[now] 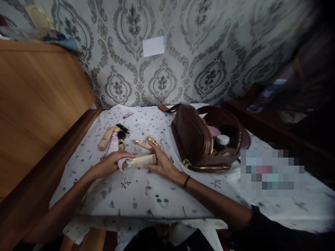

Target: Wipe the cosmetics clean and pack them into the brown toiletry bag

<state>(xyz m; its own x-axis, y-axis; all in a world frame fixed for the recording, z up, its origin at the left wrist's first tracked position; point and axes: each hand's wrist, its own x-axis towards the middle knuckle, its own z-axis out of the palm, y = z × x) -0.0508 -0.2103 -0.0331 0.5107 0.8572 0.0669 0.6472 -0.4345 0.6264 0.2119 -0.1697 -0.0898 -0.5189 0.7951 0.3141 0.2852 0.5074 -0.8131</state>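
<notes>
A pale cream squeeze tube [141, 160] lies level just above the cloth, and my right hand [166, 165] is closed round its right end. At the tube's left end my left hand [111, 166] pinches a white tissue or wipe [120, 163] against it. Beyond my hands are a slim tube with a clear tip [141, 143] and a gold cylinder [153, 141]. Left of these, a beige bottle [106, 138], a pink-and-white bottle [113, 142], a black-capped small bottle [121, 137] and a black item [123, 128] lie grouped together.
A brown handbag [187, 134] sits unzipped at the right, with a white-lidded container [223, 140] inside. A small pink tube [127, 115] lies at the back of the patterned cloth [146, 120]. The wooden cabinet [39, 101] borders the left side; the patterned wall stands behind.
</notes>
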